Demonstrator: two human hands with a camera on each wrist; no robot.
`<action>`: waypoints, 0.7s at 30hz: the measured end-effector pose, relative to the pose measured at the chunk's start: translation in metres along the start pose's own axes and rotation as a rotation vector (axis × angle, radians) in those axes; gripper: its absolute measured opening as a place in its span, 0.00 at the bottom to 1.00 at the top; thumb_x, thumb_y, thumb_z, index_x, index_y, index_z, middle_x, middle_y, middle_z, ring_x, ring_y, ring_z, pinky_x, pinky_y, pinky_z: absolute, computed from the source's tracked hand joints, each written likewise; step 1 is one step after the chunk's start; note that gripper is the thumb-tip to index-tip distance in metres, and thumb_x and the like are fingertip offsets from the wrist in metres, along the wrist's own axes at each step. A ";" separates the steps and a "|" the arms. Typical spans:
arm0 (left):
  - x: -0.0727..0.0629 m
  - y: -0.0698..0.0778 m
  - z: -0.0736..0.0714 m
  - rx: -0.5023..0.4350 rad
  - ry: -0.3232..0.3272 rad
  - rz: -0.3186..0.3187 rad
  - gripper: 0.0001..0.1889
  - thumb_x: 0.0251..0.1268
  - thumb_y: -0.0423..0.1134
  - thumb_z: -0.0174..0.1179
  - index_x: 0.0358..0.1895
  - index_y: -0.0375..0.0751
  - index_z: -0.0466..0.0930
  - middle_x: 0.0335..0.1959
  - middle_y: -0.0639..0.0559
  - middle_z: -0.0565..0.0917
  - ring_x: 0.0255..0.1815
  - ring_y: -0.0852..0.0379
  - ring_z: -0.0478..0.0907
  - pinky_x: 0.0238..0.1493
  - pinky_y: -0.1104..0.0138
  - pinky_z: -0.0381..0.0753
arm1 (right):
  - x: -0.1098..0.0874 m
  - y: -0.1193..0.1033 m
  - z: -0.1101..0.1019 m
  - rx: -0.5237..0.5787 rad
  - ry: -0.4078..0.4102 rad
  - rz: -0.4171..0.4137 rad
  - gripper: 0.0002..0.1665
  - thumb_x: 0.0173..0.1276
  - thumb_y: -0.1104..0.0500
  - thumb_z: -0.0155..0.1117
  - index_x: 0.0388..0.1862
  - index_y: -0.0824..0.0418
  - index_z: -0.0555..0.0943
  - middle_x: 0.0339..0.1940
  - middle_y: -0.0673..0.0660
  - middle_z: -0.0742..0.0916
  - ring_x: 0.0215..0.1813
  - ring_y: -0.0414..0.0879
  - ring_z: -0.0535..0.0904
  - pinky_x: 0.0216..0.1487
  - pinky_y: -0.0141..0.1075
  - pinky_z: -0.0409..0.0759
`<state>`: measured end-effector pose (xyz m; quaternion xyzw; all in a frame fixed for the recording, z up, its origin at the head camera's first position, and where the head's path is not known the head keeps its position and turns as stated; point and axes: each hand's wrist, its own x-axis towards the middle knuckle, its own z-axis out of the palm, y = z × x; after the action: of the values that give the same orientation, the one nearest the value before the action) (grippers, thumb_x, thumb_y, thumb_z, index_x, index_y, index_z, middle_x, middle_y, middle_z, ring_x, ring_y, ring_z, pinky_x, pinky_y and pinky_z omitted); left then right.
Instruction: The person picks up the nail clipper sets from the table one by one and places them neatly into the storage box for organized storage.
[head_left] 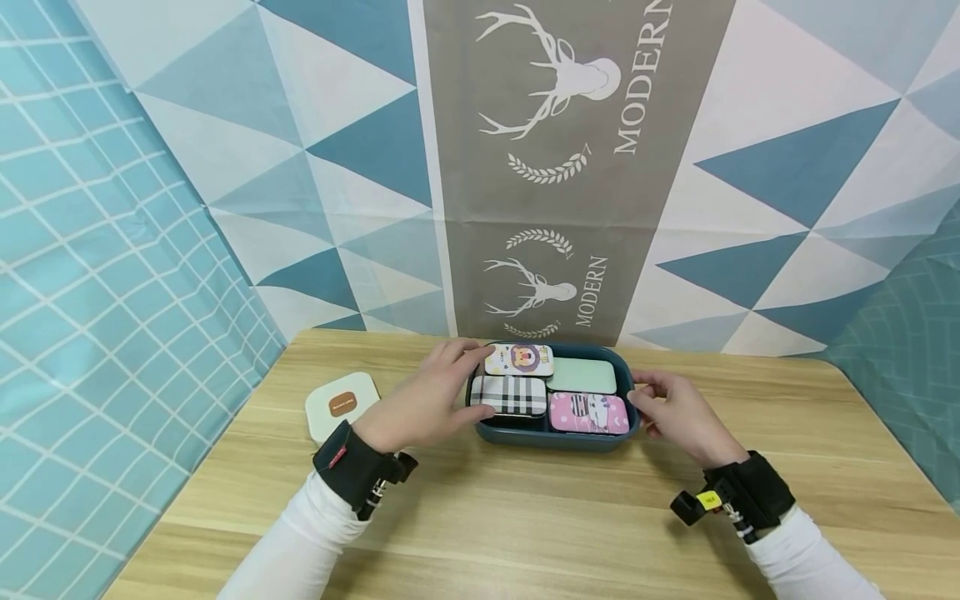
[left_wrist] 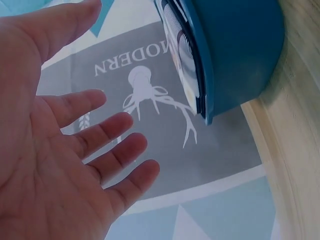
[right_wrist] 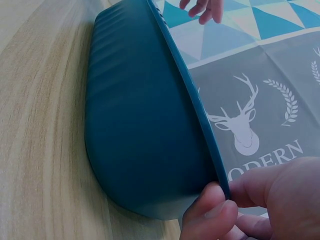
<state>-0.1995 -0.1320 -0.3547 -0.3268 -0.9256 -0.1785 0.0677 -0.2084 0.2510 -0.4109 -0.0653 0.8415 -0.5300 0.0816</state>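
Note:
A dark blue plastic basket [head_left: 583,441] sits on the table with several small tins in it. They are a tin with a cartoon lion [head_left: 519,360], a black-and-white plaid tin [head_left: 510,395], a pale green tin [head_left: 582,376] and a pink cartoon tin [head_left: 588,413]. Over the basket's left end hovers my left hand [head_left: 427,397], its fingers spread and apart from the basket in the left wrist view. My right hand [head_left: 678,414] pinches the basket's right rim between thumb and fingers, plain in the right wrist view.
To the left, beside my left wrist, lies a cream square box [head_left: 327,407] with rounded corners and a brown oval label. The wooden table [head_left: 525,525] meets a patterned wall covering [head_left: 375,167] behind the basket. Blue tiled-pattern sheeting [head_left: 90,292] borders the left side.

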 end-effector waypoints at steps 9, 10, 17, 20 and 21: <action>-0.010 -0.011 -0.012 -0.022 0.028 -0.026 0.43 0.70 0.54 0.72 0.82 0.40 0.64 0.73 0.45 0.69 0.73 0.46 0.66 0.70 0.53 0.73 | -0.001 0.000 0.000 -0.008 -0.001 0.013 0.31 0.83 0.61 0.58 0.78 0.74 0.67 0.42 0.64 0.81 0.33 0.51 0.79 0.33 0.39 0.84; -0.011 -0.013 -0.014 -0.025 0.031 -0.029 0.44 0.70 0.54 0.72 0.82 0.39 0.64 0.72 0.44 0.69 0.72 0.46 0.66 0.69 0.52 0.73 | -0.001 0.000 0.000 -0.007 -0.002 0.013 0.31 0.83 0.61 0.58 0.78 0.74 0.67 0.42 0.64 0.81 0.33 0.51 0.79 0.33 0.40 0.84; -0.016 -0.026 -0.022 -0.012 0.049 -0.056 0.46 0.68 0.53 0.74 0.82 0.38 0.63 0.71 0.42 0.70 0.70 0.45 0.67 0.68 0.51 0.74 | -0.001 0.000 0.000 -0.005 -0.006 0.011 0.31 0.84 0.61 0.58 0.78 0.74 0.66 0.42 0.64 0.81 0.33 0.50 0.79 0.33 0.39 0.84; -0.017 -0.030 -0.026 -0.014 0.049 -0.080 0.46 0.68 0.54 0.74 0.82 0.38 0.63 0.71 0.41 0.69 0.71 0.43 0.66 0.69 0.49 0.73 | 0.000 0.000 0.000 -0.007 -0.004 0.010 0.31 0.83 0.61 0.58 0.78 0.74 0.67 0.42 0.64 0.81 0.32 0.50 0.79 0.33 0.39 0.84; -0.018 -0.031 -0.027 -0.017 0.049 -0.090 0.47 0.68 0.55 0.74 0.82 0.38 0.63 0.72 0.41 0.69 0.72 0.43 0.66 0.70 0.49 0.72 | 0.000 0.000 0.000 -0.008 -0.004 0.007 0.31 0.83 0.61 0.58 0.78 0.74 0.67 0.42 0.64 0.81 0.32 0.50 0.79 0.33 0.39 0.84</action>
<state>-0.2047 -0.1753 -0.3425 -0.2811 -0.9359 -0.1968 0.0793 -0.2088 0.2508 -0.4111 -0.0636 0.8436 -0.5263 0.0849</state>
